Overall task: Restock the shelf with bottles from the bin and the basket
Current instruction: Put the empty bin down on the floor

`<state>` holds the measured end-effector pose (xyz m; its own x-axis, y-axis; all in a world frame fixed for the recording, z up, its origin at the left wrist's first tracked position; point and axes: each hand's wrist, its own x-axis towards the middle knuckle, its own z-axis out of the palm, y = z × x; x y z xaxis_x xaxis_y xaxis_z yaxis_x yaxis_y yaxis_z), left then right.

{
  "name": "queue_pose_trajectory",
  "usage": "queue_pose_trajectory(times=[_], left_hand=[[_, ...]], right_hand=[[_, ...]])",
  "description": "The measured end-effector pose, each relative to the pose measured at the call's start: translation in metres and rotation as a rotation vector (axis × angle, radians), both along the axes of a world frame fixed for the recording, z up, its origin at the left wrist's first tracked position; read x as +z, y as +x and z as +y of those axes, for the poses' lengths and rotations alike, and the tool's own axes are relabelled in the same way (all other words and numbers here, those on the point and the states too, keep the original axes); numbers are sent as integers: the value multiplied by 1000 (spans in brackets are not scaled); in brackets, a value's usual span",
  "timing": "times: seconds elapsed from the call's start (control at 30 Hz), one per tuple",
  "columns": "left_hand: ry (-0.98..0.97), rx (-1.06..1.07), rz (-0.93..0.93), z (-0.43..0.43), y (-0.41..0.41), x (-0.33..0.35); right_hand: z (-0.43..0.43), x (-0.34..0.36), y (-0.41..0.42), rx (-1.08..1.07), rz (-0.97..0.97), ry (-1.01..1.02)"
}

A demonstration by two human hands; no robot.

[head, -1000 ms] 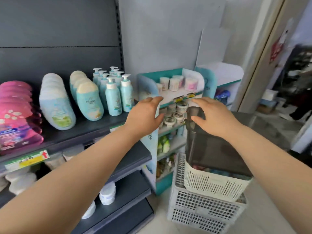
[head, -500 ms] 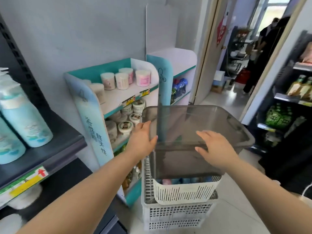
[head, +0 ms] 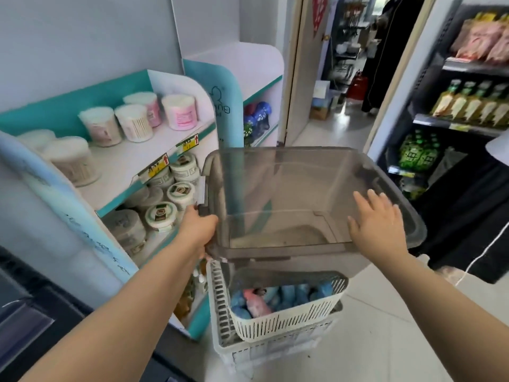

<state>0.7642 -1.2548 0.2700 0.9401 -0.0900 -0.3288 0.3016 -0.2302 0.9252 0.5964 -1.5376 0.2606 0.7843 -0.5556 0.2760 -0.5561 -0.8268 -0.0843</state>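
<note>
A smoky transparent bin (head: 289,194) is held up above a white slatted basket (head: 286,318), and it looks empty inside. My left hand (head: 199,230) grips the bin's left rim near its latch. On the near right rim, my right hand (head: 377,224) lies flat with straight fingers. The basket holds blue and pink bottles (head: 261,299) and sits inside a larger white crate (head: 220,299) on the floor.
A teal and white display stand (head: 176,78) with round tubs (head: 179,111) stands at the left, close to the bin. Dark shelving with green and yellow bottles (head: 468,106) fills the right. An open doorway (head: 344,78) lies behind. Tiled floor shows at lower right.
The view swung right, away from the dark shelf of blue bottles. The bin has risen and tilted level off the basket; my left hand moved onto its left rim and my right hand onto its right rim.
</note>
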Motion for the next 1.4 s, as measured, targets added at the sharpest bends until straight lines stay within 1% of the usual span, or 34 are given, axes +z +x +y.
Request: queue_pose_trajectory(times=[0.1,0.2,0.3,0.4,0.5,0.53,0.6,0.67,0.7,0.77,0.8,0.87,0.97,1.03,1.1,1.17,1.27,1.4], left_hand=[[-16,-80,-135,-29,4,20],[-39,-174,-236,-70,-3,34],[-51,-295,-219,-120,-13,35],[-50,-439,-186,-172,-31,34],[-25,-584,-207,-233,-57,32],[6,-637,-228,-251,-64,31],[74,-729,-278,-293,-86,24],[179,-808,-364,-330,-113,13],[252,-832,-434,-345,-127,6],[376,-861,-598,-376,-154,-14],[431,-879,-656,-389,-167,-27],[568,-915,-749,-407,-180,-64],[717,-950,-778,-422,-201,-126],[810,-1005,-835,-427,-211,-169],[893,-1043,-829,-437,-211,-219],[948,-1063,-803,-447,-209,-271],[991,-1073,-747,-467,-202,-356],[1036,-1110,-698,-497,-187,-469]], right_hand=[[-43,8,-29,-252,0,-24],[-80,16,-70,-436,3,11],[-113,23,-125,-592,-56,126],[-141,26,-190,-675,-126,215],[-165,21,-265,-861,-274,409],[-170,15,-287,-905,-307,476],[-181,-2,-333,-990,-313,584],[-186,-23,-369,-1062,-368,648],[-184,-32,-382,-1089,-431,680],[-186,-54,-403,-1158,-620,781],[-189,-69,-413,-1191,-717,828],[-193,-99,-425,-1234,-834,893],[-193,-152,-435,-1338,-863,959],[-191,-187,-437,-1400,-867,962],[-193,-235,-432,-1429,-851,965],[-193,-281,-423,-1447,-883,993],[-195,-366,-405,-1519,-915,1002],[-195,-482,-383,-1560,-785,949]])
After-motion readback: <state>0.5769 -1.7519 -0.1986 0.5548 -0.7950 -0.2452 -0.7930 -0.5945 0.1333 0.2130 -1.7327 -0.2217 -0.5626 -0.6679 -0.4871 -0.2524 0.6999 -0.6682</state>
